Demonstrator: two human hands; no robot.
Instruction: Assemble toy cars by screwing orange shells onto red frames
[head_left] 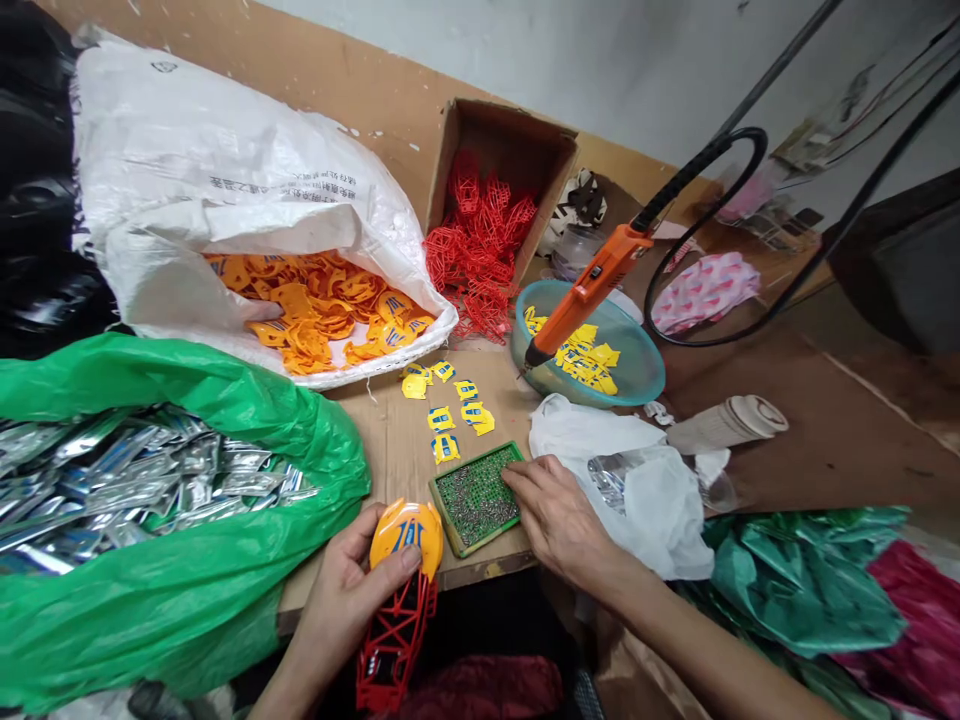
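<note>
My left hand [351, 573] grips a plastic toy part made of a rounded orange cover [407, 528] with a blue print and a red lattice frame [395, 640] hanging below it. The thumb presses on the cover's face. At the table's front edge lies a small green tray [463, 545] of tiny metal screws [480, 500]. My right hand [555, 515] reaches over the tray's right side, fingertips bunched at the screws; anything between them is hidden. Behind the tray lie several small yellow pieces [445, 448] with blue marks.
An orange electric screwdriver [589, 292] hangs before a teal bowl [645, 375] of yellow pieces. A white sack [225, 130] holds orange covers, a cardboard box [559, 150] red frames, and a green bag [225, 580] silvery packets. White plastic bags [660, 530] lie right.
</note>
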